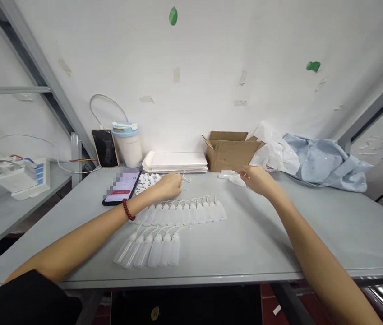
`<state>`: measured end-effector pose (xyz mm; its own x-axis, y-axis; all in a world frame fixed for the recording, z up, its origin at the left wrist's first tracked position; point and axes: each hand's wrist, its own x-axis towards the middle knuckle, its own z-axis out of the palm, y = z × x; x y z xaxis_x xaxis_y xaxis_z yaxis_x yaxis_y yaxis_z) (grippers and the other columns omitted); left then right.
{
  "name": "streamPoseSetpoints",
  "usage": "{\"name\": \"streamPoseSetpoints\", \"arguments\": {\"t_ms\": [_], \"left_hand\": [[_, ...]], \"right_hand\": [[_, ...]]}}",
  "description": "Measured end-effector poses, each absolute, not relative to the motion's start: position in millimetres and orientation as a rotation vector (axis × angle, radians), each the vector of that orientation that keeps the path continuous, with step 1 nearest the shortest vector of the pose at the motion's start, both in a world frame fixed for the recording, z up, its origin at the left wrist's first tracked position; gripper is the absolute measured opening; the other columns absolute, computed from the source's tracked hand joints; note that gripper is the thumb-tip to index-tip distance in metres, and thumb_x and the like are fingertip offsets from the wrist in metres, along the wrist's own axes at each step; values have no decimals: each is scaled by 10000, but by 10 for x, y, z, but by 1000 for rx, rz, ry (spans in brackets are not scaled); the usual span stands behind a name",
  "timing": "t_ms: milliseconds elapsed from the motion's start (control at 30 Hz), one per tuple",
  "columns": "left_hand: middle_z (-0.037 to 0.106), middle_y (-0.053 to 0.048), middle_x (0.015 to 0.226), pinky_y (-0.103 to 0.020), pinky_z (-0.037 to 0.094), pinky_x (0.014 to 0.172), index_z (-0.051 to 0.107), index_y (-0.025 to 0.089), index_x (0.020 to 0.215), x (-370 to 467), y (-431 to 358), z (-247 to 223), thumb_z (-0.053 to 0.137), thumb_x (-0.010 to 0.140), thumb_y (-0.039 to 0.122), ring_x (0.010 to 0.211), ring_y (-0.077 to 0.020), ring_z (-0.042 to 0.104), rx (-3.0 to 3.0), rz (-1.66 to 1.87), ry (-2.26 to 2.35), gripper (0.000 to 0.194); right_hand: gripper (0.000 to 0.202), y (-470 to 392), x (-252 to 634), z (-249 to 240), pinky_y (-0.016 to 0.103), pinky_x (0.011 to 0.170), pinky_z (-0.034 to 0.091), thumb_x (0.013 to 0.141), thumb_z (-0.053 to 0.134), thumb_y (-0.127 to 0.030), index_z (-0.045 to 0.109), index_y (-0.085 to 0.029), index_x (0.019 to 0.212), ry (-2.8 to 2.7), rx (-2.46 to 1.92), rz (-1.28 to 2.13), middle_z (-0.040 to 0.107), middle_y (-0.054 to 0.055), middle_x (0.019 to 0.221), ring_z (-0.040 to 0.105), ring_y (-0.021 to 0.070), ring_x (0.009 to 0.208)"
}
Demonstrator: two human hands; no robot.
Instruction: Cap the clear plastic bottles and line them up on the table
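Two rows of small translucent squeeze bottles with thin bent spouts lie on the grey table: a back row (186, 213) and a front row (155, 249). My left hand (171, 186), wearing a dark red bead bracelet (128, 210), is closed just behind the back row. Thin white spout pieces (187, 179) lie by its fingertips; whatever it grips is hidden. To the right, my right hand (257, 179) pinches a translucent bottle (237, 179) in front of the cardboard box. Another clear bottle (225, 173) lies beside it.
White caps (147, 182) are piled next to a lit phone (122, 186). Along the wall stand a second phone (106, 149), a lidded cup (129, 146), a white stack (177, 161), an open cardboard box (230, 153), a plastic bag (274, 149) and blue cloth (326, 162).
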<state>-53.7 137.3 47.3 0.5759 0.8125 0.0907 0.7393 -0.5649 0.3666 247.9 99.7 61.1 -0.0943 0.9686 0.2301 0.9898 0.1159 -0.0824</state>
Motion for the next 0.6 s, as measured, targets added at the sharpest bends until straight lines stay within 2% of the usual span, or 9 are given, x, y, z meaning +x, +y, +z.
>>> {"name": "streamPoseSetpoints", "arguments": {"t_ms": [100,233,400,600], "left_hand": [[597,-36,555,-264,342,518,660,124,596,-593,1398,522,535,603,155,542,-168,522,2295,419,1254,129],[668,-53,825,-245,405,561,703,149,867,-725,1370,602,522,727,319,639,-138,547,1979,560,1182,285],[640,-79,812,-245,426,601,671,115,908,-863,1285,596,569,733,366,676,-122,541,1679,742,1120,322],[659,-99,980,-240,412,616,677,119,802,-1058,1298,606,642,688,378,722,-134,553,1589,904,1229,285]], "right_hand": [[289,985,2428,619,255,668,424,811,427,-73,659,-153,963,-2169,-1910,-117,702,86,964,634,201,852],[275,963,2380,634,261,691,434,816,428,-74,657,-146,948,-2172,-1879,-98,703,87,966,633,204,864],[251,949,2356,645,268,705,450,829,439,-95,654,-136,952,-2137,-1845,-35,705,92,951,636,207,867],[234,961,2376,626,291,721,457,832,453,-130,660,-140,940,-2131,-1783,-44,709,93,927,643,214,847]]}}
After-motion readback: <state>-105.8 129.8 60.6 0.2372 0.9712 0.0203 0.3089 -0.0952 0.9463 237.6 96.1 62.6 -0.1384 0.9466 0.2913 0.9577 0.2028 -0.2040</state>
